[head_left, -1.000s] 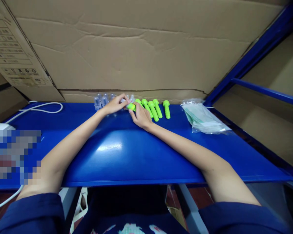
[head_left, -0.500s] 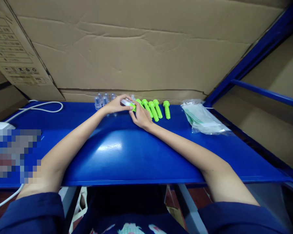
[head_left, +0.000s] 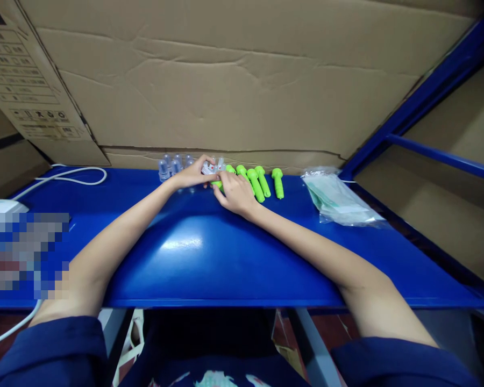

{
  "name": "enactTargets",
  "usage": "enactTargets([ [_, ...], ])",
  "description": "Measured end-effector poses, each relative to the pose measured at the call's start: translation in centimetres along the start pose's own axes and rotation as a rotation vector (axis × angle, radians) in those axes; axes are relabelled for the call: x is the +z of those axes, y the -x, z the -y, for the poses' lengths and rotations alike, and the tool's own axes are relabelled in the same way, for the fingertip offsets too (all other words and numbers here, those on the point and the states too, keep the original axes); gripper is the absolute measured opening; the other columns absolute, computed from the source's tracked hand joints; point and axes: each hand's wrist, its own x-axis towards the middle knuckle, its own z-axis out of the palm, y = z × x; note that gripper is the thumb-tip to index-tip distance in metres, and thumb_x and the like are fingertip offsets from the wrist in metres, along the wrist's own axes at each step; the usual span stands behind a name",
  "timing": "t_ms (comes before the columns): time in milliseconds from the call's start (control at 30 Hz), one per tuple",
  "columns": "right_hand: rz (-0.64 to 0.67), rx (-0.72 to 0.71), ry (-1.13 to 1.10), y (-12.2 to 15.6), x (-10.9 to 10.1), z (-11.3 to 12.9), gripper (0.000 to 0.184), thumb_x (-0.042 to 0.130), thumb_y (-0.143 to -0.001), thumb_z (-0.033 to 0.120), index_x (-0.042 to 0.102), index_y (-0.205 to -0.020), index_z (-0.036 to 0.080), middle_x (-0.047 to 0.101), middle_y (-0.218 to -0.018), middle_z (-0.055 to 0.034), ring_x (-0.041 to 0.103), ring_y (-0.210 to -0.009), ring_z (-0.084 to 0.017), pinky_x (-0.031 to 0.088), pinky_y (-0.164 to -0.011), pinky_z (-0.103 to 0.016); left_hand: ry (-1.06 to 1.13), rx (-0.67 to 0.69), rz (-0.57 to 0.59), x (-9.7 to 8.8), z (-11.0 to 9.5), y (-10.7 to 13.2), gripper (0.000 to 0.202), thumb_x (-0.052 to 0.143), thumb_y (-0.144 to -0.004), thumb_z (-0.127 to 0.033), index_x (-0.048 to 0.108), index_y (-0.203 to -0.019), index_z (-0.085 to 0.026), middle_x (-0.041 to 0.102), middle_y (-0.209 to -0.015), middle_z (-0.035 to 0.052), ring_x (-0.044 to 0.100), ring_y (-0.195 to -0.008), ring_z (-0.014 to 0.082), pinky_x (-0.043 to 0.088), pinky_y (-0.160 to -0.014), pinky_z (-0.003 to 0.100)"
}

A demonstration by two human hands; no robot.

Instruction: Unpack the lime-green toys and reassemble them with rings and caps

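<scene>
My left hand (head_left: 191, 175) and my right hand (head_left: 234, 192) meet at the back of the blue table (head_left: 210, 258). Both pinch one small piece between them: a white clear part (head_left: 208, 169) in the left fingers and a green plastic piece (head_left: 217, 184) under the right fingers. A row of lime-green plastic pieces (head_left: 262, 183) lies just right of my hands. Several small clear caps (head_left: 170, 166) stand just left of my left hand, against the cardboard.
A clear plastic bag (head_left: 339, 199) of parts lies at the right. A white cable (head_left: 70, 176) and a white device (head_left: 2, 207) sit at the left. Cardboard sheets (head_left: 242, 80) wall the back; a blue frame (head_left: 423, 91) rises on the right.
The hands stay together at the same spot. The white clear part now shows more at the left fingertips and the green piece is more covered by the right hand.
</scene>
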Motion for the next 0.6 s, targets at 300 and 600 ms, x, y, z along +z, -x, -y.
enactTargets([
  [300, 0.05, -0.005, -0.152, 0.4, 0.6, -0.5, 0.04, 0.048, -0.096, 0.03, 0.048, -0.132, 0.013, 0.058, -0.132, -0.0167, 0.06, -0.113, -0.031, 0.054, -0.08, -0.04, -0.086, 0.021, 0.153, -0.1, -0.2, 0.5, 0.066, 0.082, -0.067, -0.046, 0.052, -0.117, -0.017, 0.062, -0.072, -0.0021, 0.061, -0.063, 0.0135, 0.05, -0.064, 0.028],
  [600, 0.066, 0.061, -0.159, 0.0, -0.6, -0.9, 0.032, 0.046, -0.098, 0.034, 0.054, -0.124, 0.017, 0.062, -0.128, -0.0153, 0.064, -0.107, -0.032, 0.054, -0.079, -0.041, -0.016, 0.094, 0.144, -0.1, 0.5, 0.2, 0.081, 0.073, -0.075, -0.057, 0.039, -0.136, -0.017, 0.068, -0.087, 0.0041, 0.065, -0.074, 0.0154, 0.051, -0.07, 0.027],
])
